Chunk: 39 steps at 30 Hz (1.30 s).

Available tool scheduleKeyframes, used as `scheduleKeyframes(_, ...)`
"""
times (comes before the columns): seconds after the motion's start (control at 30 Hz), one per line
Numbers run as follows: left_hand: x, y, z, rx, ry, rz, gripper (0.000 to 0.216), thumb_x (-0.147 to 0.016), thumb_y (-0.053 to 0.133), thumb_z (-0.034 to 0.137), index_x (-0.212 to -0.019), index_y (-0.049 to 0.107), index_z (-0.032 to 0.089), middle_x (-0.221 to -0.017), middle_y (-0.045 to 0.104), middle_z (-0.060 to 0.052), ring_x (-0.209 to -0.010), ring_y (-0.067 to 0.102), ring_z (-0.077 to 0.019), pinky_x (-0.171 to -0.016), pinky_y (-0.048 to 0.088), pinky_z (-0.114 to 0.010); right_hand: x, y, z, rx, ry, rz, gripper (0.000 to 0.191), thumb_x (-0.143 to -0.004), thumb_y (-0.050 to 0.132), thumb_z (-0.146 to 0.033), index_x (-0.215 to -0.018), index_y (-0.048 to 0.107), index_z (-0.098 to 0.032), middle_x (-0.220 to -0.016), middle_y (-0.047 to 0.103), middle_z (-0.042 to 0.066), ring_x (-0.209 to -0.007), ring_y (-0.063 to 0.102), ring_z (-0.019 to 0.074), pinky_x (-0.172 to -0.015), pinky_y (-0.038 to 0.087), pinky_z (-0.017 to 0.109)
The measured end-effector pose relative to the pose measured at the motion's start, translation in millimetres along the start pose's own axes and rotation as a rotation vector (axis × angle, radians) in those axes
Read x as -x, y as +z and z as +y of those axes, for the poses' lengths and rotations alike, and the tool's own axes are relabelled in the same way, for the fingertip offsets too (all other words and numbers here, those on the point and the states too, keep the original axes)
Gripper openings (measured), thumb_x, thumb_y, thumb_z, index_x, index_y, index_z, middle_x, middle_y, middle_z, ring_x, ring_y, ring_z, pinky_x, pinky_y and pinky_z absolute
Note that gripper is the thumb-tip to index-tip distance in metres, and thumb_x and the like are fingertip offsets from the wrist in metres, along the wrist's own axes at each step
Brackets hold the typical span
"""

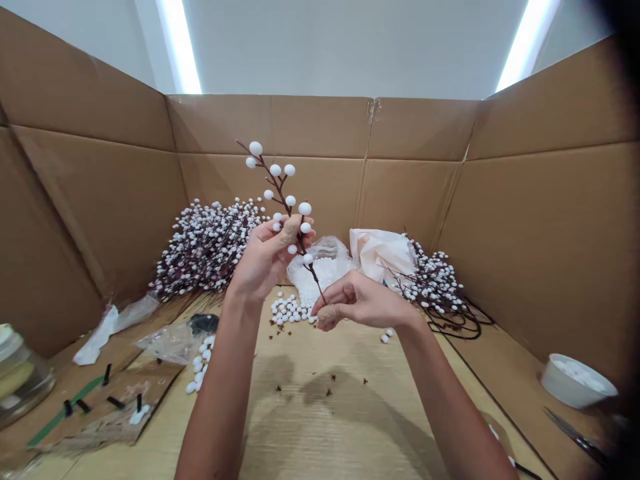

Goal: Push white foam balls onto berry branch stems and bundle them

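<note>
One berried branch [290, 200] tilts above the worktop [300, 440], in the middle of the scene. The left hand [260, 257] has its grip closed on the stem partway up; the right hand [367, 301] pinches the lower end, whose tip is hidden by the fingers. About a dozen white berries show on it; fingers may cover more. One jar [23, 383] is cut off at near left, and one pair of scissors [575, 433] fades into dark blur at near right. Two berried bunches, far left [210, 247] and far right [435, 283], overlap too densely to count.
</note>
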State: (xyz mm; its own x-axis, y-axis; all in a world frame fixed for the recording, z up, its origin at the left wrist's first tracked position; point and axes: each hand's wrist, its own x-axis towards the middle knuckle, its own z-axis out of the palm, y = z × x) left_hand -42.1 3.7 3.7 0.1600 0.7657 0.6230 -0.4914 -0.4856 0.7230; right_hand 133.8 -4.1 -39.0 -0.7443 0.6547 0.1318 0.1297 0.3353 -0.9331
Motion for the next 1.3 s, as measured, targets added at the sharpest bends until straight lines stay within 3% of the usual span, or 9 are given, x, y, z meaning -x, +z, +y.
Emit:
scheduleKeyframes(0.13,-2.6,-9.1,2.7,0.048,-0.152,-0.085,0.048,-0.076,0.063,0.054,-0.092,0.072,0.010,-0.092,0.071,-0.012,-0.087,0.067,-0.0217,-0.077,0.054,-0.029,0.9,0.5,-0.7,-0.044,0.003,-0.001,0.020,-0.072,0.072,-0.030,-0.080,0.072,-0.011,-0.073,0.071,0.006,-0.064,0.066,0.0108,-0.067,0.055,0.024)
scheduleKeyframes(0.27,-3.4,-21.1,10.7,0.028,-0.091,-0.070,0.062,-0.076,0.051,0.068,-0.098,0.071,0.013,-0.107,0.068,-0.015,-0.099,0.065,-0.0290,-0.082,0.054,-0.037,-0.6,1.8,0.1,-0.029,0.015,0.070,0.020,-0.070,0.074,-0.031,-0.077,0.073,-0.012,-0.070,0.070,0.005,-0.061,0.064,0.0102,-0.064,0.054,0.023)
scheduleKeyframes(0.37,1.2,-24.0,21.0,-0.042,0.052,0.035,0.051,-0.077,0.057,0.060,-0.100,0.071,0.016,-0.106,0.068,-0.013,-0.095,0.066,-0.0235,-0.081,0.054,-0.031,-5.4,5.3,4.2,-0.008,0.039,0.099,0.019,-0.070,0.073,-0.030,-0.076,0.073,-0.012,-0.070,0.070,0.006,-0.063,0.065,0.0112,-0.064,0.053,0.023)
scheduleKeyframes(0.47,7.0,-19.4,28.7,-0.162,0.168,0.140,0.030,-0.075,0.070,0.040,-0.093,0.073,0.017,-0.093,0.070,-0.008,-0.080,0.067,-0.0143,-0.070,0.053,-0.021,-10.5,10.3,9.0,0.016,0.058,0.097,0.018,-0.070,0.072,-0.028,-0.077,0.073,-0.012,-0.068,0.069,0.006,-0.062,0.064,0.0113,-0.064,0.054,0.025)
scheduleKeyframes(0.6,9.5,-11.1,30.1,-0.198,0.241,0.235,0.015,-0.071,0.074,0.028,-0.082,0.073,0.017,-0.086,0.070,-0.004,-0.068,0.062,-0.0080,-0.061,0.049,-0.017,-14.8,17.7,11.3,-0.011,0.063,0.031,0.015,-0.069,0.072,-0.025,-0.074,0.072,-0.011,-0.065,0.066,0.004,-0.059,0.060,0.0084,-0.063,0.052,0.022)
scheduleKeyframes(0.77,8.9,-9.9,30.5,-0.111,0.212,0.306,0.012,-0.068,0.076,0.026,-0.071,0.071,0.017,-0.077,0.069,-0.002,-0.061,0.058,-0.0067,-0.057,0.048,-0.017,-16.9,26.6,9.0,-0.127,0.117,-0.051,0.020,-0.065,0.077,-0.027,-0.073,0.072,-0.010,-0.064,0.067,0.003,-0.059,0.062,0.0081,-0.064,0.054,0.021)
scheduleKeyframes(1.03,16.5,-5.4,39.1,-0.022,0.115,0.258,0.017,-0.070,0.074,0.033,-0.074,0.070,0.017,-0.074,0.066,-0.001,-0.061,0.060,-0.0078,-0.053,0.048,-0.018,-18.3,34.1,9.9,-0.171,0.095,-0.183,0.022,-0.067,0.076,-0.029,-0.077,0.073,-0.010,-0.067,0.069,0.004,-0.062,0.065,0.0092,-0.067,0.056,0.023)
scheduleKeyframes(1.3,17.1,-3.7,36.0,-0.155,0.168,0.339,0.009,-0.073,0.073,0.026,-0.073,0.070,0.017,-0.076,0.069,-0.003,-0.071,0.065,-0.0125,-0.056,0.049,-0.021,-21.7,41.3,14.8,-0.168,0.099,-0.126,0.023,-0.067,0.077,-0.030,-0.079,0.072,-0.011,-0.072,0.072,0.006,-0.066,0.067,0.0114,-0.070,0.057,0.025)
